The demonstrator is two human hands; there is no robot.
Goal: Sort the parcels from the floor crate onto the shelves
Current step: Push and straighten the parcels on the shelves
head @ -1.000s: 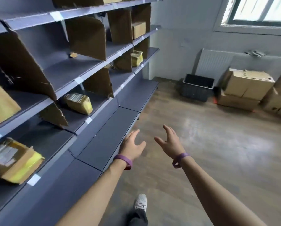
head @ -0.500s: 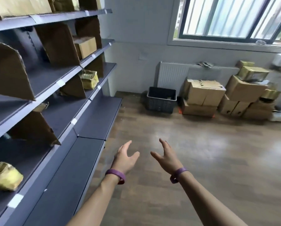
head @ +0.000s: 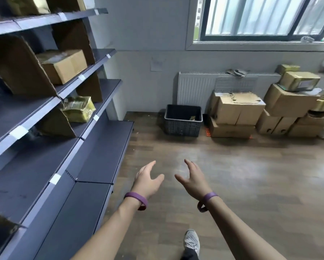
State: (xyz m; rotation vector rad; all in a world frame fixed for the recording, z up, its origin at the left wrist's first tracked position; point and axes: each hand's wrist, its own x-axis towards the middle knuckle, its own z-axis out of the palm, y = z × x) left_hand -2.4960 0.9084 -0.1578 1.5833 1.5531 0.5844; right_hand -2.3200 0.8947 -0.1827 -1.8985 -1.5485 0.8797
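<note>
A dark plastic floor crate (head: pixel 182 121) stands against the far wall below the radiator, with a small yellowish parcel (head: pixel 193 117) showing inside. My left hand (head: pixel 148 180) and my right hand (head: pixel 194 180) are stretched out in front of me over the wooden floor, fingers relaxed and spread, holding nothing. Both wrists wear purple bands. The grey shelves (head: pixel 99 151) run along the left. On them sit a brown cardboard box (head: pixel 63 65) and a yellow-wrapped parcel (head: pixel 78 108), between cardboard dividers.
Stacked cardboard boxes (head: pixel 238 113) and more boxes with yellow parcels on top (head: pixel 296 98) line the far wall right of the crate. A white radiator (head: pixel 195 87) sits under the window. My shoe (head: pixel 191 243) shows at the bottom edge.
The view has swung from the shelves toward the far wall, and the crate and boxes appear nearer. Both hands stay empty and outstretched.
</note>
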